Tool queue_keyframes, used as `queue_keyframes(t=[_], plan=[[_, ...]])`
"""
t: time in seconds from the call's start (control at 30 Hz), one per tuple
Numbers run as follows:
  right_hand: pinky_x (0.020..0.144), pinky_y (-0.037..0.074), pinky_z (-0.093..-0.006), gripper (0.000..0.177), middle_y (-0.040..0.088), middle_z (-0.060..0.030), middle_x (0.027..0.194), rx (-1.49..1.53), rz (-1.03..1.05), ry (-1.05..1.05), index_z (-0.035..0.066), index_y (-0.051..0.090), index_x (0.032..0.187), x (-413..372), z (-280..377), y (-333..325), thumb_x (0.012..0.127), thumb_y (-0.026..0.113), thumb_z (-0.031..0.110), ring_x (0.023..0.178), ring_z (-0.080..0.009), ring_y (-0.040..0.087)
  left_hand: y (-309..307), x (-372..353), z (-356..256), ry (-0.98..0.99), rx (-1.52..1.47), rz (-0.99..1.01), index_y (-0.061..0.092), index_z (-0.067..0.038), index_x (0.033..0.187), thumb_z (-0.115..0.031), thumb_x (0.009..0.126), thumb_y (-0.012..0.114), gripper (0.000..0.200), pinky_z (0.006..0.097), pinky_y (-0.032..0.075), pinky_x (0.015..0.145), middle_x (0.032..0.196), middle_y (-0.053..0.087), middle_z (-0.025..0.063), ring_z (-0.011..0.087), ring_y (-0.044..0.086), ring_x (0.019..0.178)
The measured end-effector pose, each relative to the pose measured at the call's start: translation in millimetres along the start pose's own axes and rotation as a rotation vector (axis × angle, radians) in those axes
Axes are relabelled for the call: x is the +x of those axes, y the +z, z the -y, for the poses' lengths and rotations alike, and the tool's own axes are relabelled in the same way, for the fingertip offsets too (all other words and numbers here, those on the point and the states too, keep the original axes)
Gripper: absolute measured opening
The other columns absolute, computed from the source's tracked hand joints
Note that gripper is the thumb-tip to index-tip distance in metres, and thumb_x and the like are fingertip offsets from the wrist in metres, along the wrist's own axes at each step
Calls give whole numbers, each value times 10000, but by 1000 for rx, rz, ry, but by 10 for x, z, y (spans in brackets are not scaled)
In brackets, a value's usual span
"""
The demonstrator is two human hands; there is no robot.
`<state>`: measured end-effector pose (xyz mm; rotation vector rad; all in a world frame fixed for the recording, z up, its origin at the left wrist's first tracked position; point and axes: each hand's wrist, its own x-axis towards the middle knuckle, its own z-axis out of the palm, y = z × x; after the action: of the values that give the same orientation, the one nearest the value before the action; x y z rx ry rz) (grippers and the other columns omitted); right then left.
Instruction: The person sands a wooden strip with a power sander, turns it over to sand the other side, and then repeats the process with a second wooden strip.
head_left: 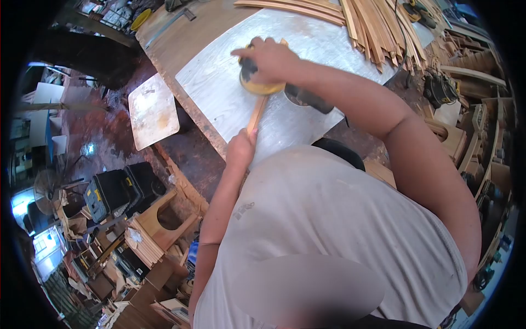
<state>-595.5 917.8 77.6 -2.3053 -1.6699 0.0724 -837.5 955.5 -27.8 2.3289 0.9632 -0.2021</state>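
Note:
My right hand [268,59] is over the top of a yellow and black power sander [257,86], its fingers wrapped on the tool's body. The sander rests across a narrow wooden strip [256,114] that lies on a pale, dusty board [213,82]. Closed round the near end of this strip is my left hand [240,149]. The strip's far end shows just beyond my right hand. A dark cylindrical part [311,100] extends from the sander's side beneath my right forearm.
Many thin wooden strips [378,33] are piled at the table's far right, near a dark cable. A metal tool [189,15] lies at the far left of the wooden table [192,112]. Black cases [123,189] stand on the left; wood pieces line the right.

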Motion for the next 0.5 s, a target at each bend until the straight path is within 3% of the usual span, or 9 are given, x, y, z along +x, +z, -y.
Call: queue_keyframes(t=[0.17, 0.23, 0.27, 0.37, 0.4, 0.43, 0.5], plan=[[870, 558, -445, 671, 643, -160, 1126, -77, -151, 131, 324, 562, 1372, 502, -1009, 50, 716, 699, 313, 996, -344, 658, -29, 8, -11, 26, 28, -11, 605, 30, 950, -444, 1012, 501, 489, 588, 495, 743, 822, 656, 321, 510, 637, 829], [831, 571, -434, 669, 680, -165, 1086, -38, -49, 304, 304, 570, 1366, 657, -1180, -189, 710, 698, 301, 920, -337, 685, -16, 34, 8, 23, 17, -28, 605, 31, 946, -444, 1012, 501, 491, 586, 496, 743, 822, 655, 321, 510, 637, 828], [853, 569, -393, 652, 690, -217, 1139, 60, 62, 433, 216, 592, 1354, 597, -1056, -435, 706, 663, 232, 1026, -346, 685, 1, 30, 30, 17, 8, -37, 605, 32, 942, -444, 1012, 501, 492, 584, 498, 744, 822, 655, 321, 510, 637, 828], [851, 566, -407, 677, 694, -213, 1111, 83, 119, 452, 213, 596, 1353, 689, -1291, -586, 680, 674, 223, 999, -355, 683, 2, 53, 55, 7, 33, -42, 605, 34, 941, -446, 1013, 499, 497, 580, 501, 747, 826, 657, 320, 506, 641, 829], [840, 566, -413, 673, 696, -208, 1086, 29, -33, 398, 213, 600, 1345, 653, -1326, -543, 676, 671, 220, 980, -361, 682, -12, 68, 41, 11, 32, -50, 605, 34, 941, -446, 1013, 499, 497, 580, 501, 747, 826, 657, 320, 506, 641, 829], [840, 566, -413, 673, 696, -208, 1086, 27, -34, 397, 213, 600, 1345, 657, -1373, -518, 676, 671, 220, 980, -361, 682, -5, 59, 40, 0, 38, -44, 606, 32, 940, -447, 1013, 496, 497, 578, 501, 749, 828, 658, 318, 505, 642, 828], [798, 578, -441, 685, 691, -177, 1074, 113, -14, 337, 282, 559, 1380, 667, -1420, -473, 711, 701, 290, 853, -355, 690, 7, 50, 39, -17, 41, -36, 608, 31, 939, -448, 1014, 493, 498, 577, 502, 752, 830, 659, 317, 503, 644, 828]])
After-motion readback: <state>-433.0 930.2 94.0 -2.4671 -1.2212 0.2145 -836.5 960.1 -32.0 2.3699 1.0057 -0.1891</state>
